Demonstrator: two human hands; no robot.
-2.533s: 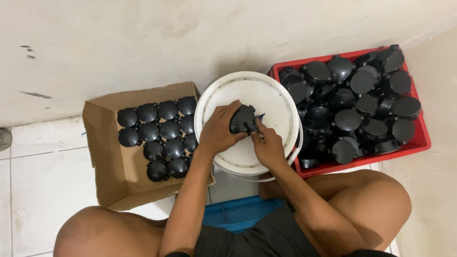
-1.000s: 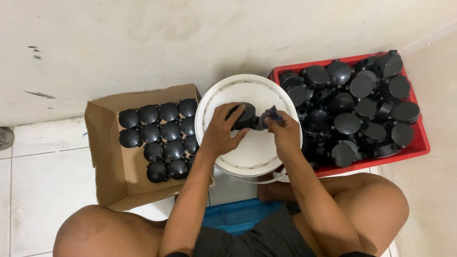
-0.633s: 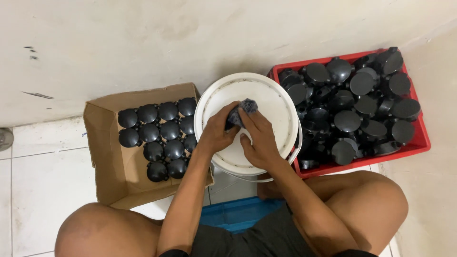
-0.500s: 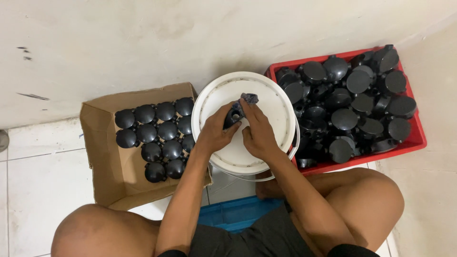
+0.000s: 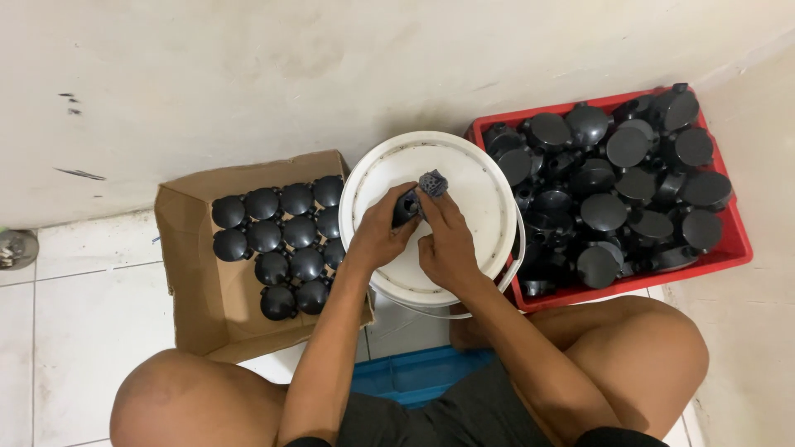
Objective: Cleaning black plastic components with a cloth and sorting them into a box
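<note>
Cardboard box (image 5: 199,290) left of grip: 12 black round caps (image 5: 286,236). One white bucket (image 5: 489,207). One red crate (image 5: 729,248), pile uncountable.

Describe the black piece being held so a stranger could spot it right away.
Find the white bucket lid between the cardboard box and red crate. Above it, both hands grip one black fitting. It's the only fitting that sits in neither container.

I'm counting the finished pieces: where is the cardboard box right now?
In the head view the cardboard box sits on the floor at the person's left, beside the white bucket.
</note>
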